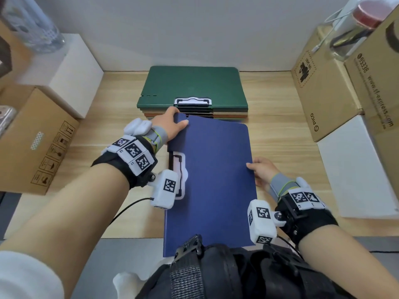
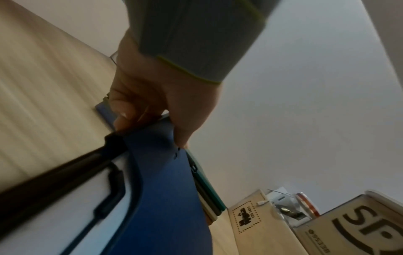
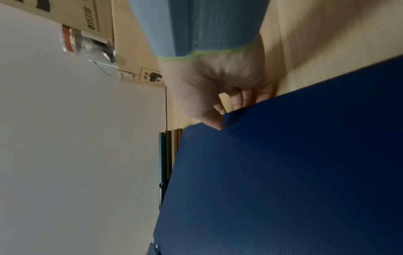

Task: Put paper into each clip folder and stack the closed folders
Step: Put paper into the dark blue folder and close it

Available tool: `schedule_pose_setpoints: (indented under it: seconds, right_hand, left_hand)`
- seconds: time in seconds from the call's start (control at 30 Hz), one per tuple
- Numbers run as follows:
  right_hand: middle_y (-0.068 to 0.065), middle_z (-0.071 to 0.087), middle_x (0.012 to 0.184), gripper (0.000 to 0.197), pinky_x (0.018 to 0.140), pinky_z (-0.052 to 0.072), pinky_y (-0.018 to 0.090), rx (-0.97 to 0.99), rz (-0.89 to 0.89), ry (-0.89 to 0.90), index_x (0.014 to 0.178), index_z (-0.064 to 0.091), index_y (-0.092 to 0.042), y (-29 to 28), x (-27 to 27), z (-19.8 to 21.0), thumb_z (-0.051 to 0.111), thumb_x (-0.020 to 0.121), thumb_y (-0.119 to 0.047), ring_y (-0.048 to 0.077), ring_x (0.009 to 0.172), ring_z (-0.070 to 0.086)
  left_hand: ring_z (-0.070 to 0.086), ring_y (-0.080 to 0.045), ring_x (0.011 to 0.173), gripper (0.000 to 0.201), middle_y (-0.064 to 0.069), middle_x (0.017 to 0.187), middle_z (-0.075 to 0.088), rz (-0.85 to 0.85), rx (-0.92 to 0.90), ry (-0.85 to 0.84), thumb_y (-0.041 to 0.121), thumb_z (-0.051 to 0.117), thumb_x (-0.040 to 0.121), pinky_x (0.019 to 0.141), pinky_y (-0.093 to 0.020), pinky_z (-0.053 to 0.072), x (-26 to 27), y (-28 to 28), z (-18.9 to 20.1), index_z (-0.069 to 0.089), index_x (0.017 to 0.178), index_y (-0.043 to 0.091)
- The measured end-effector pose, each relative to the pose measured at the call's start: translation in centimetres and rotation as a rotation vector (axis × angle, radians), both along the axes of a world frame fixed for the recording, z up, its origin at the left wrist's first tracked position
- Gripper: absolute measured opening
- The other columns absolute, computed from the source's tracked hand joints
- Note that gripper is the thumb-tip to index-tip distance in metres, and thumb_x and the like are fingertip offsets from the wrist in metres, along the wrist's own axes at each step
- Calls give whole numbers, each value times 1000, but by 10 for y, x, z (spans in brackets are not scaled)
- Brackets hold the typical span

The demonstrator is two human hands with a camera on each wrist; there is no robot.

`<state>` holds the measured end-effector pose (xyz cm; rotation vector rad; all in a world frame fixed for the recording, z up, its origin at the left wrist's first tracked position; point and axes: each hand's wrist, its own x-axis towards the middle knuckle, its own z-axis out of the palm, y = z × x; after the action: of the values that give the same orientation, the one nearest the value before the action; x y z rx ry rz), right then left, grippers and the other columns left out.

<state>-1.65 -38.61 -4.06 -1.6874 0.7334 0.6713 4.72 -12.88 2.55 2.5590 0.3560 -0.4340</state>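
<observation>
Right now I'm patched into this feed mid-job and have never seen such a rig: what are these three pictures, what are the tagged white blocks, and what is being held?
No machine here: a person works with two bare hands, wearing wrist straps that carry small cameras and patterned marker blocks. The large picture comes from a camera on the head, looking down at a wooden table. The other two look along each wrist at the fingers.

The left hand grips the far left corner of a closed blue folder, thumb on top, fingers beneath, as the left wrist view shows. The right hand pinches its right edge. White paper under a black clip shows at the folder's left edge.

Behind it lies a stack of closed folders, a green one on top. Cardboard boxes stand at both sides.
</observation>
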Motion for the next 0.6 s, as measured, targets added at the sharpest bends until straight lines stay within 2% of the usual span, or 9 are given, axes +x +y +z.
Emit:
schedule_pose_setpoints:
  seconds: [0.1,0.13,0.2,0.27,0.4,0.47,0.53,0.57,0.6]
  right_hand:
    - [6,60,94,6,58,42,26,37,-9,-16,97,49,-17,5,-3,0,48,94,-12,15,69,55]
    - [7,59,98,12,59,43,26,46,-11,-25,106,48,-16,6,-4,2,47,95,-12,15,70,55]
    - [8,58,110,28,65,48,30,54,-23,-77,122,42,-14,8,-4,2,49,95,-14,16,75,56]
    - [9,57,125,42,81,51,38,44,-32,-135,131,36,-20,9,-4,4,54,92,-18,22,89,59]
    - [3,50,137,57,98,48,43,37,-66,-280,134,34,-33,16,5,22,63,85,-27,26,116,56]
    - [5,49,139,65,101,45,48,24,-50,-338,127,35,-40,20,14,32,69,72,-39,28,121,54]
    - [7,50,135,76,101,45,48,-27,-27,-389,123,37,-44,24,25,41,69,54,-51,29,121,53]
    - [7,49,134,78,102,44,48,-77,-11,-411,124,37,-45,29,28,52,68,53,-52,28,122,51]
    - [5,46,134,75,105,40,46,-145,12,-426,127,38,-44,33,30,62,69,59,-51,26,126,46]
  left_hand:
    - [58,-33,107,33,-13,117,61,-5,35,-72,43,53,90,87,-34,44,4,1,13,51,109,16]
    - [58,-30,103,28,-11,111,62,-7,7,-90,43,54,89,82,-31,43,4,2,16,51,99,17]
    - [56,-25,79,26,-4,89,60,-11,-90,-76,45,57,87,61,-23,44,5,5,22,51,82,20]
    - [47,-17,58,29,2,70,53,-6,-221,-34,46,60,86,45,-20,38,5,7,29,52,68,24]
    - [45,-10,47,31,6,53,52,38,-476,-102,40,62,86,44,-17,32,7,15,48,55,61,23]
    - [45,-3,36,34,11,43,51,89,-576,-173,35,61,88,39,-12,33,9,19,60,52,59,22]
    - [44,-3,36,34,10,44,51,150,-631,-245,34,60,89,41,-13,33,13,26,72,52,59,21]
    - [44,-3,37,34,11,43,52,192,-652,-281,34,59,90,44,-16,34,14,32,78,53,59,22]
    - [45,-3,38,33,12,41,53,238,-675,-317,34,58,90,47,-18,34,16,39,83,54,60,22]
